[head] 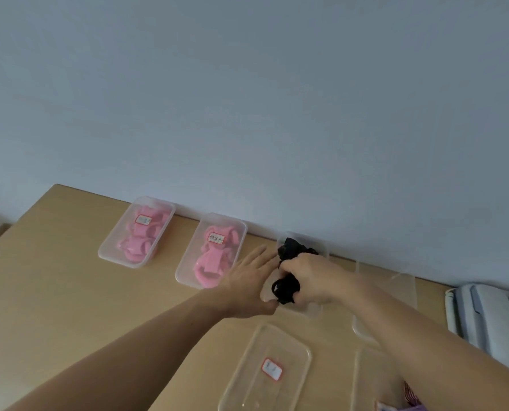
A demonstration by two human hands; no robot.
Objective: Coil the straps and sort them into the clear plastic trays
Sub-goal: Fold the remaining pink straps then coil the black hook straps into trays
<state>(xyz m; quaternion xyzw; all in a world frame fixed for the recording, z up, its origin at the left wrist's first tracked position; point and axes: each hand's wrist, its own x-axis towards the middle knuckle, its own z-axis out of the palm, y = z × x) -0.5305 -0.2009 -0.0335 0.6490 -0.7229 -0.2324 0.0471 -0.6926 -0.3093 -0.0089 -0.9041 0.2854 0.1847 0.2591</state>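
wooden desk (69, 292): right hand (315, 280), fingers curled round black strap (285, 287) over clear tray (314, 311); left hand (248, 287), fingers straight, beside it.

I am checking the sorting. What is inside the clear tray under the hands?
Black straps lie at the far end of the tray. The right hand grips a coiled black strap over it, hiding the middle.

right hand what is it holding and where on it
The right hand grips a coiled black strap, fingers curled round the coil's right side. The left hand is open, holding nothing.
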